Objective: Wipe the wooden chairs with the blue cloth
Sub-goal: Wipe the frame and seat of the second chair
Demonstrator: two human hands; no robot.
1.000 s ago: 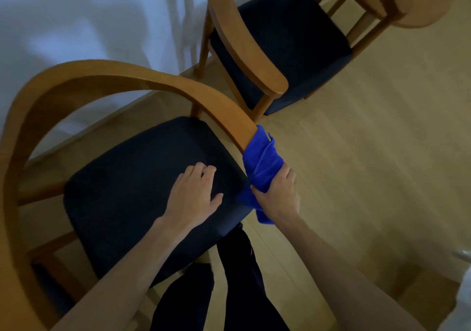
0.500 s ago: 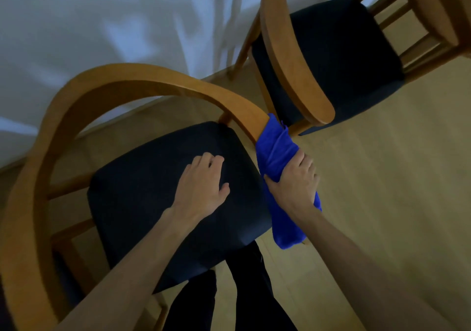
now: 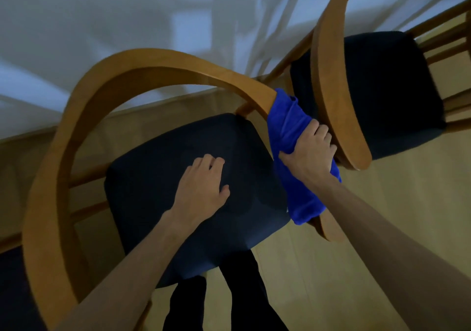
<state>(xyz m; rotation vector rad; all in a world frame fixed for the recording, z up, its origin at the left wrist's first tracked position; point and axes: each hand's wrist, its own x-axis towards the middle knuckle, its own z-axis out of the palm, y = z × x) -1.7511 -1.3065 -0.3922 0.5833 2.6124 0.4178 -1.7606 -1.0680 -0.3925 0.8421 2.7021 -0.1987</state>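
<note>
A wooden chair (image 3: 142, 68) with a curved backrest rail and a dark seat cushion fills the middle of the view. The blue cloth (image 3: 288, 126) is wrapped over the right arm of this chair, and its lower end hangs near the arm's tip. My right hand (image 3: 309, 152) grips the cloth around the arm. My left hand (image 3: 201, 190) rests flat on the dark seat cushion, fingers spread and relaxed. A second wooden chair (image 3: 328, 80) with a dark seat stands close on the right, its arm almost touching my right hand.
A white wall (image 3: 102, 11) rises behind the chairs. The floor (image 3: 382, 228) is light wood. My dark trouser legs (image 3: 229, 292) show below the seat's front edge. The two chairs stand very close together.
My right hand has slid along the chair arm with the cloth, and more cloth now trails below it. The view has shifted, bringing the second chair closer. My left hand stays on the seat.
</note>
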